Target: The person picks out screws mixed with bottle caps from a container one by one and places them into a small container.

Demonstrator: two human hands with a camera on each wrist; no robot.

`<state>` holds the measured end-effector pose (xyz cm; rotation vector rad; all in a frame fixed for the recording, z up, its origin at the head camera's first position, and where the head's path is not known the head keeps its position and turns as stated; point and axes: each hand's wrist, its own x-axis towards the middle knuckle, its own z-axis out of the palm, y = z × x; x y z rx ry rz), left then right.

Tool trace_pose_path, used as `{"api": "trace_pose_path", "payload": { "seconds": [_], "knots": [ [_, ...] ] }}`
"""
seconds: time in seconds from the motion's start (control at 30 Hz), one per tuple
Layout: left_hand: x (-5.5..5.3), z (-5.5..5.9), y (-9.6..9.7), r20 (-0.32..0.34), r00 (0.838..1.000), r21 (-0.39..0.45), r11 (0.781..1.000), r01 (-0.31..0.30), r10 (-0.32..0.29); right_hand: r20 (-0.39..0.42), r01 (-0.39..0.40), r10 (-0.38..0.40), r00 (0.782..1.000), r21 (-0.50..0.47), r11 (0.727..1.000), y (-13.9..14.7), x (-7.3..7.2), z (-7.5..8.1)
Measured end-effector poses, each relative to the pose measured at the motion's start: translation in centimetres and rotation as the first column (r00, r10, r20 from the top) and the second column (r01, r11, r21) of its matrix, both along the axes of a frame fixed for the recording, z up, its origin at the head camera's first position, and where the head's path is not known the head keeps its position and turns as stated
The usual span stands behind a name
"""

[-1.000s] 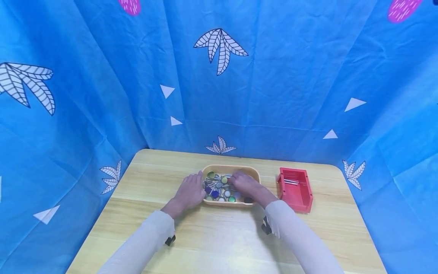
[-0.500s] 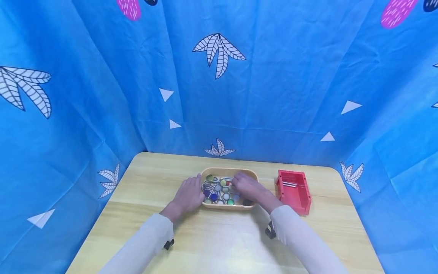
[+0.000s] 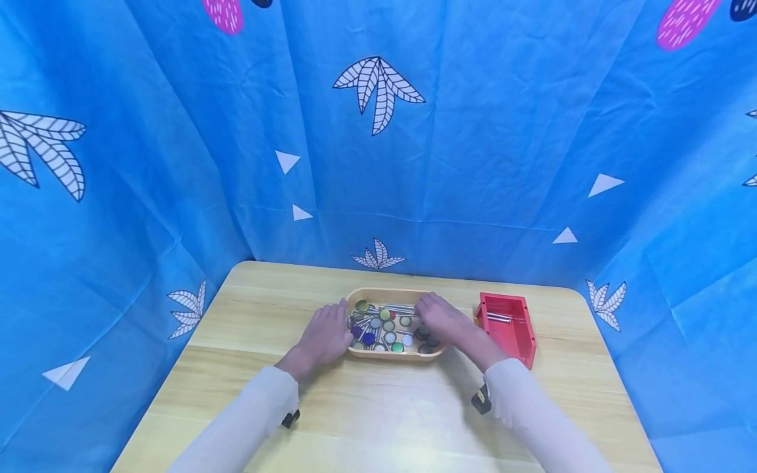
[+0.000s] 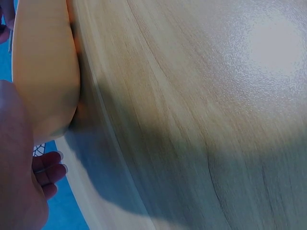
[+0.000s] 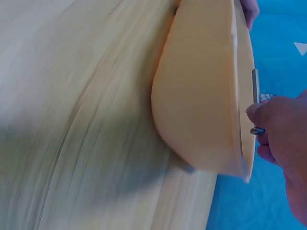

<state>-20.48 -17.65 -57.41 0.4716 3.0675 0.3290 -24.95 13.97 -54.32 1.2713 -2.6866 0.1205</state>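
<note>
A shallow peach-coloured plastic bin (image 3: 396, 356) on the table holds a mix of round bottle caps (image 3: 390, 337) and metal nails (image 3: 399, 309). At its left end my left hand (image 3: 324, 334) holds the bin, thumb along the near wall in the left wrist view and fingers at the end. Over the bin's right end is my right hand (image 3: 440, 318). In the right wrist view it pinches a silver nail (image 5: 255, 93) between thumb and fingers, head downward, just above the rim.
To the right of the bin stands a red open-fronted box (image 3: 510, 328) with a few nails (image 3: 499, 317) in it. A blue printed cloth (image 3: 378, 171) hangs behind and at both sides of the wooden table (image 3: 378, 414).
My right hand has moved right within the bin, from its middle to its right end, uncovering more caps. The left hand stays at the bin's left end.
</note>
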Motion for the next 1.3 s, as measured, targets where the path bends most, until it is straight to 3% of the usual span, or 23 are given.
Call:
{"api": "trace_pose_path", "payload": {
  "seconds": [0.33, 0.47, 0.57, 0.7, 0.87, 1.17, 1.3],
  "knots": [
    [-0.1, 0.0, 0.2, 0.001, 1.000, -0.011, 1.000, -0.011, 0.011, 0.004, 0.095, -0.095, 0.995, 0.032, 0.995, 3.4, 1.2, 0.4],
    [-0.1, -0.1, 0.2, -0.001, 1.000, -0.016, 1.000, -0.011, 0.011, 0.078, 0.157, -0.159, 0.984, 0.034, 0.987, 4.6, 1.9, 0.6],
    [-0.1, -0.1, 0.2, 0.000, 1.000, -0.023, 1.000, -0.005, 0.005, 0.081, 0.167, -0.169, 0.982, 0.030, 0.985, 5.6, 2.2, 0.7],
    [-0.1, 0.2, 0.2, 0.008, 1.000, -0.021, 1.000, -0.002, 0.002, 0.004, 0.120, -0.120, 0.993, 0.023, 0.993, 6.6, 2.2, 0.7],
    [-0.1, 0.2, 0.2, 0.009, 1.000, -0.035, 0.999, 0.001, -0.001, -0.037, 0.114, -0.114, 0.993, 0.000, 0.993, 7.9, 2.3, 0.7],
    [-0.2, 0.2, 0.2, 0.005, 1.000, -0.042, 0.999, 0.001, 0.000, -0.021, 0.168, -0.169, 0.985, -0.031, 0.985, 9.9, 2.5, 0.4],
    [-0.1, 0.1, 0.2, -0.007, 1.000, -0.049, 0.999, -0.001, 0.001, 0.051, 0.210, -0.207, 0.977, -0.080, 0.974, 10.6, 2.6, 0.4]
  ]
}}
